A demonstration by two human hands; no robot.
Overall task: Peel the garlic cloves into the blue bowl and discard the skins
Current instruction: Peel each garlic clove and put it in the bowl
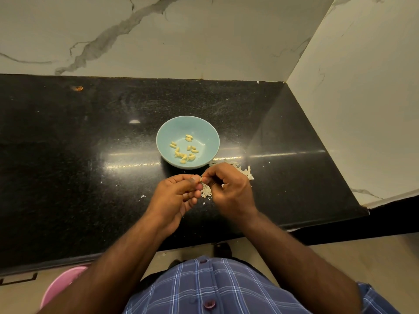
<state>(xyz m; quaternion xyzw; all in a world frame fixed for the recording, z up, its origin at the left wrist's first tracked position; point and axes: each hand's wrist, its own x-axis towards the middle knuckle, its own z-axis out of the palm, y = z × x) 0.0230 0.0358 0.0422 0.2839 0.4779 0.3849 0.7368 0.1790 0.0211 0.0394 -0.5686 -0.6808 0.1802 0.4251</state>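
Between two hands (200,179), one clove (200,179) (bowl (204,130): thirteen).

The surface (68,137) is black speckled polished stone, running left to right and ending at a corner at 2 o'clock. Streaks of reflected light cross its middle. A small orange mark (77,88) sits near the back edge at 10 o'clock. The back wall (204,37) at 12 o'clock is pale marble-pattern tile with grey veins. A side wall (362,98) of the same tile meets it at 2 o'clock. The floor (362,252) at 4 o'clock is beige. A pink round container (59,284) stands on the floor at 8 o'clock, partly hidden.
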